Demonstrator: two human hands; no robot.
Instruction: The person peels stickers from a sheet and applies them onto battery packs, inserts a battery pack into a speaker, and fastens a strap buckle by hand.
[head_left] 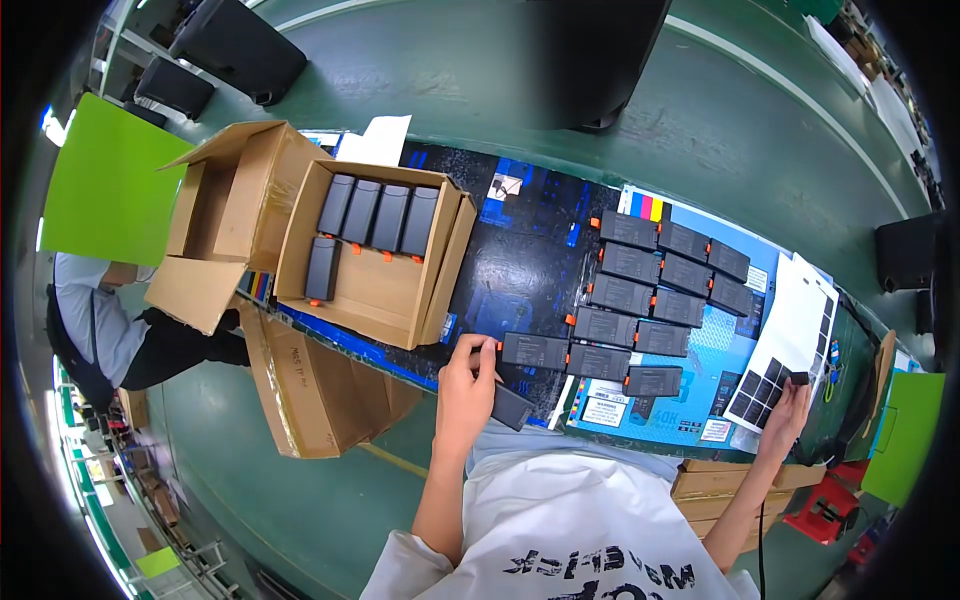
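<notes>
My left hand [464,393] is at the front edge of the table, its fingers curled at the end of a tilted black battery pack [512,407]; the hand hides that end. Just beyond its fingertips lies another black battery pack [535,350] with an orange tab. To the right, my right hand [787,418] pinches a small black square sticker [799,378] over a white sheet of black stickers [768,385]. Between the hands, several black battery packs [604,326] with orange tabs lie in slanted rows.
An open cardboard box [357,290] at the left holds several upright black packs. Beside it stands another open carton [215,210], and a brown carton [310,385] is below the table edge. Blue printed card [715,345] covers the right table. A person [110,320] sits far left.
</notes>
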